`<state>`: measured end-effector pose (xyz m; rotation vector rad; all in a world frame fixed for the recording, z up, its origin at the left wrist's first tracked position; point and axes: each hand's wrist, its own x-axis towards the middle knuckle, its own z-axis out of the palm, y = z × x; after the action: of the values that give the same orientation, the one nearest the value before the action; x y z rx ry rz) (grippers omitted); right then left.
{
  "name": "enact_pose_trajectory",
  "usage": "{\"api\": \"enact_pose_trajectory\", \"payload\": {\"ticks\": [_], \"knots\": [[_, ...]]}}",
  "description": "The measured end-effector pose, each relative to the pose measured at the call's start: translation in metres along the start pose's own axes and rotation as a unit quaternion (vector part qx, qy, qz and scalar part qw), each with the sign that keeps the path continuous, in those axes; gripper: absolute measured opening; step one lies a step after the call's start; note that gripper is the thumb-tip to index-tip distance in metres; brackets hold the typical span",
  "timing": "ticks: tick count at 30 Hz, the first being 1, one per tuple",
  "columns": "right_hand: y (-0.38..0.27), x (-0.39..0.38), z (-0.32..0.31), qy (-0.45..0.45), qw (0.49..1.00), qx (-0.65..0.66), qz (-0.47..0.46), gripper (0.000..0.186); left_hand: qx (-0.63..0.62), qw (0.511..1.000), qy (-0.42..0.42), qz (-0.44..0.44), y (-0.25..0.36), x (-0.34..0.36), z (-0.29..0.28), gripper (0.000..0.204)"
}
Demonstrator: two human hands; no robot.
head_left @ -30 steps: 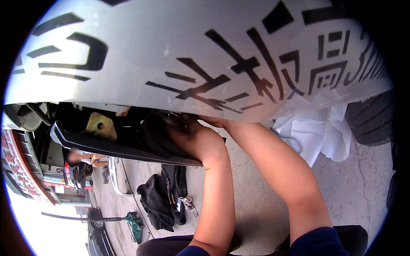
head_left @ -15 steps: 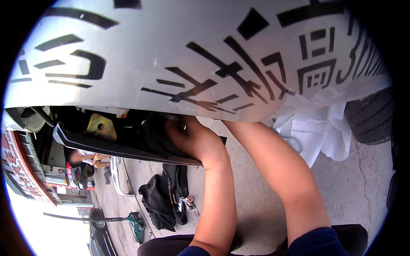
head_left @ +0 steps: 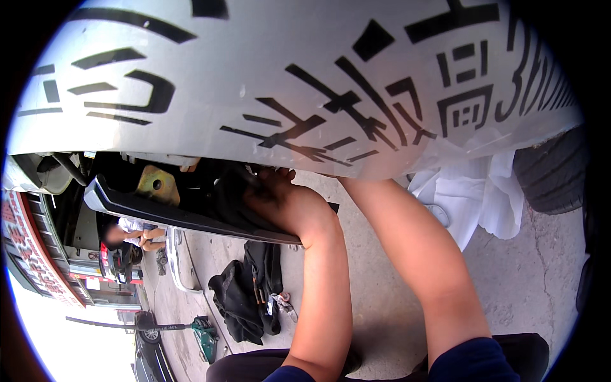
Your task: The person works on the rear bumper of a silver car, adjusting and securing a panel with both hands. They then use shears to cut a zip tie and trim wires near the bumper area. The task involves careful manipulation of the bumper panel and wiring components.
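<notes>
1. Trim strip, black and curved, sits just below a silver, black-lettered vehicle panel.
2. The left hand reaches into the gap between them, wrist bent; how far its grip is closed, or on what, cannot be told.
3. The right hand is mostly hidden beneath the panel's edge, its grip likewise unreadable.
4. Dark garments and a green floor jack rest on the concrete.

Cracked grey concrete ground, red-edged signboard, bright sky
</notes>
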<state>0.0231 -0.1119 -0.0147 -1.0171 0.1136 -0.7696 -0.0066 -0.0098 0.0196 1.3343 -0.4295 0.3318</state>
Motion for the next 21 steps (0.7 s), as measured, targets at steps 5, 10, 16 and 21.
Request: {"api": "enact_pose_trajectory", "payload": {"ticks": [5, 10, 16, 21], "knots": [[0.000, -0.002, -0.002, 0.009, 1.000, -0.020, -0.010, 0.048, 0.012, 0.997, -0.034, -0.074, -0.005, 0.004, -0.010, 0.026], [0.002, -0.006, -0.011, 0.032, 0.997, -0.058, -0.026, 0.048, -0.009, 0.993, -0.023, -0.117, -0.007, -0.001, -0.009, 0.023], [0.019, -0.025, -0.031, 0.069, 0.985, -0.153, -0.039, 0.049, -0.001, 0.993, -0.009, -0.114, -0.015, 0.004, -0.017, 0.023], [0.026, -0.049, -0.039, 0.031, 0.963, -0.266, -0.033, 0.049, -0.022, 0.995, -0.001, -0.101, -0.024, 0.005, -0.020, 0.021]]}}
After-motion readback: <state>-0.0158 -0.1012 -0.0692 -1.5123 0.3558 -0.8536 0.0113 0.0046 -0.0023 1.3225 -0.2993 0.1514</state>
